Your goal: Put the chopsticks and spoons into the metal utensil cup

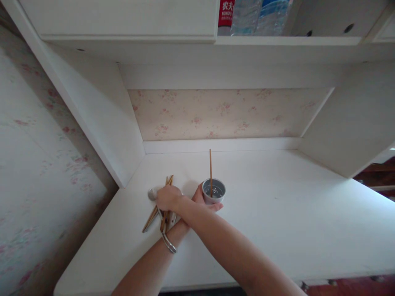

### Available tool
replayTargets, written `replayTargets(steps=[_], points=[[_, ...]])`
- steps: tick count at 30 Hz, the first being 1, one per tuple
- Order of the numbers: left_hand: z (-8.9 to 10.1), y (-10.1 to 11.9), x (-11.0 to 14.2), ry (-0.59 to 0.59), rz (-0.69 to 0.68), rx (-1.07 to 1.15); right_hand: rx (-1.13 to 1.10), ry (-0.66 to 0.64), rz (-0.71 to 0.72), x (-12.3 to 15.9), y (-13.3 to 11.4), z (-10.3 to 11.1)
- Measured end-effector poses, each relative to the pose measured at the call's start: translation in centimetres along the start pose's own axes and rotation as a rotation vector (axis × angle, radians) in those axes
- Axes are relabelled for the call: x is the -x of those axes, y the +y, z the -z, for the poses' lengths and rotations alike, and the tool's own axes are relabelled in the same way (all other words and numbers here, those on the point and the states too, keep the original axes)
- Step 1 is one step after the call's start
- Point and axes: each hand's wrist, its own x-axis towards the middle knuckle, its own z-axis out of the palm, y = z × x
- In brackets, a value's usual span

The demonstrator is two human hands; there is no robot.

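Note:
My forearms cross, the right one over the left. My left hand wraps round the side of a grey utensil holder with drain holes in its bottom. One wooden chopstick stands in the holder. My right hand is over a pile of chopsticks on the left, its fingers curled down. Whatever those fingers grip is hidden beneath the hand. A metal spoon shows its bowl just left of the right hand. More metal handles lie under the hand and wrist, partly covered.
The utensils lie on a white desktop. White side panels rise at left and right, with flowered wallpaper behind. Overhead is a shelf holding plastic bottles. A metal bracelet is on my left wrist.

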Motion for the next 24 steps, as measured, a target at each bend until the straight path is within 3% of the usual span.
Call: replayTargets(steps=[7,14,24], points=[[-0.9,-0.1,0.2,-0.024,-0.049,-0.039,-0.003,0.090,-0.056,1.1,0.2,-1.0],[-0.8,-0.1,0.3,0.046,-0.117,-0.232,-0.028,0.099,-0.132,1.2,0.7,-1.2],[-1.4,1.2,0.7,-0.045,-0.040,-0.093,-0.085,0.191,-0.208,2.4,0.9,-0.5]])
